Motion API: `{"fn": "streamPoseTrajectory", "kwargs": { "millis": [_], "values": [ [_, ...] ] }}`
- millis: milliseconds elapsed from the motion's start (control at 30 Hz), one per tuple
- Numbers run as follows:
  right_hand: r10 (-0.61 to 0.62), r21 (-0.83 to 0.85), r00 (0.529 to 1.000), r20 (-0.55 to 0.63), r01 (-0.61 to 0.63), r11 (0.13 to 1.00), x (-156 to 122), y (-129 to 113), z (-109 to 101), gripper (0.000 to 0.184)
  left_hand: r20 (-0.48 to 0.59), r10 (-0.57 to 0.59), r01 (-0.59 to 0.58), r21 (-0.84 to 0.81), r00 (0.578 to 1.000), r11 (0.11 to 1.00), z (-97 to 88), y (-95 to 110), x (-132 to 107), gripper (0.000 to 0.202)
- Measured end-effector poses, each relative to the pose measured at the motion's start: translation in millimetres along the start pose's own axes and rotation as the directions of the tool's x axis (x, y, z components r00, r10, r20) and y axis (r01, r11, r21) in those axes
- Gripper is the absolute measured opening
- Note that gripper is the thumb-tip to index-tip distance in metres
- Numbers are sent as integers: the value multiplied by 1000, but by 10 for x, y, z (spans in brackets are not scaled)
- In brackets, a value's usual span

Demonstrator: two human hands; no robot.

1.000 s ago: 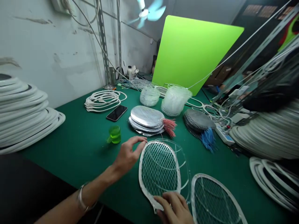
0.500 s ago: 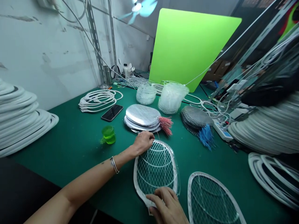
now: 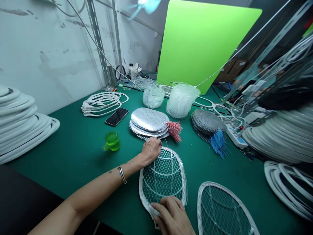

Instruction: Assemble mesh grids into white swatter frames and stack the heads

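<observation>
A white oval racket head (image 3: 165, 176) with diamond metal mesh and clear curved ribs lies on the green table in front of me. My left hand (image 3: 151, 151) is closed at its far rim, the fingertips tucked over the edge. Down at the narrow neck, my right hand (image 3: 174, 215) pinches the frame between thumb and index finger; its other fingers are curled. Part of the lower rim is hidden under that hand. A thin red wire shows just past the far rim. To the right lies a second meshed racket head (image 3: 225, 210), cut off by the picture's edge.
Silvery mesh sheets (image 3: 149, 120) with red wires lie ahead, dark mesh sheets (image 3: 207, 122) with blue wires to their right. Behind stand stacked clear plastic rings (image 3: 182, 101). A green tape dispenser (image 3: 112, 141) and phone (image 3: 117, 116) lie left. White frame stacks (image 3: 22, 127) flank the table.
The view has shifted slightly, tipping down. Both hands stay at the same places on the racket head, with hardly any movement.
</observation>
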State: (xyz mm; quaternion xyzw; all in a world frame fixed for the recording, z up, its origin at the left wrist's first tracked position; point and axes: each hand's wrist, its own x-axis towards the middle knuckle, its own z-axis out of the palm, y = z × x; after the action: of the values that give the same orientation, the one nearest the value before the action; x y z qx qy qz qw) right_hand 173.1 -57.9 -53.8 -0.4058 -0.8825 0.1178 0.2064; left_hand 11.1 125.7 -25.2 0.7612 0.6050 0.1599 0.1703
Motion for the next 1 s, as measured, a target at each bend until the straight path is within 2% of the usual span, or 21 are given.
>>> {"fn": "streamPoseTrajectory", "kwargs": {
  "millis": [200,333,467,600,800,900,1000],
  "values": [
    [63,39,998,-23,-62,997,0,-67,23,23,11,-14,13,48,1000,999,-24,42,3,16],
    [107,69,994,21,-109,992,24,-92,46,19,31,-21,18,75,999,997,-63,72,31,16],
    [58,91,995,86,-66,994,55,-56,34,16,45,-23,18,111,999,994,-90,108,48,14],
    [40,81,995,93,-48,996,62,-12,14,17,66,16,-26,149,998,988,-82,153,71,16],
    [87,113,989,121,-100,989,37,-36,23,18,121,67,-88,180,990,980,-26,212,128,22],
    [109,130,990,92,-120,984,30,-109,-71,23,127,85,-108,185,988,977,-36,204,120,23],
    [166,234,982,89,-182,955,122,-72,-330,23,122,96,-117,175,988,978,-80,168,93,20]
  ]
}}
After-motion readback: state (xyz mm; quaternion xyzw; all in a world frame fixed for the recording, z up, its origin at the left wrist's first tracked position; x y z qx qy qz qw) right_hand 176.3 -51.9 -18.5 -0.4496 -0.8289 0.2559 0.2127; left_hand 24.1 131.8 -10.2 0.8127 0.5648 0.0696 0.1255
